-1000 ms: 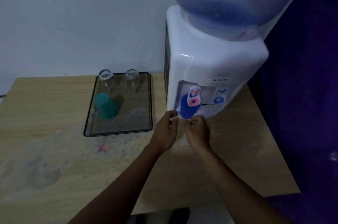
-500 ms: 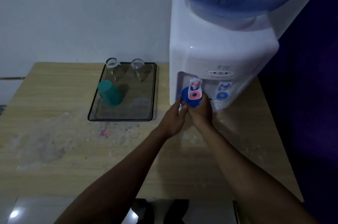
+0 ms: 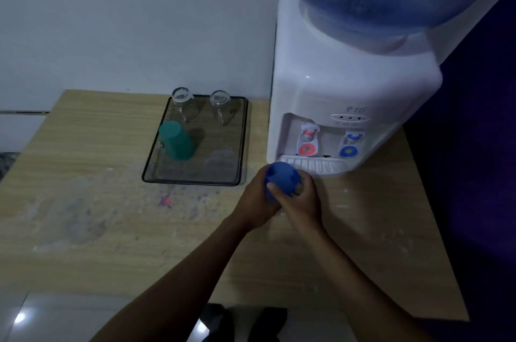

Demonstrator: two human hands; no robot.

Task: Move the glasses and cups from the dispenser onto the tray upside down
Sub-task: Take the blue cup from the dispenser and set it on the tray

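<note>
Hands together at table centre: left hand (image 3: 258, 198) and right hand (image 3: 303, 199) both wrapped around blue plastic cup (image 3: 280, 178), base up, just before white dispenser's (image 3: 335, 96) drip grille. Left beyond, black-rimmed tray (image 3: 243, 140) on scuffed wooden table (image 3: 83, 216) carries inverted teal cup (image 3: 176, 140), then two clear glasses (image 3: 183, 103) at its far edge, upside down.
</note>
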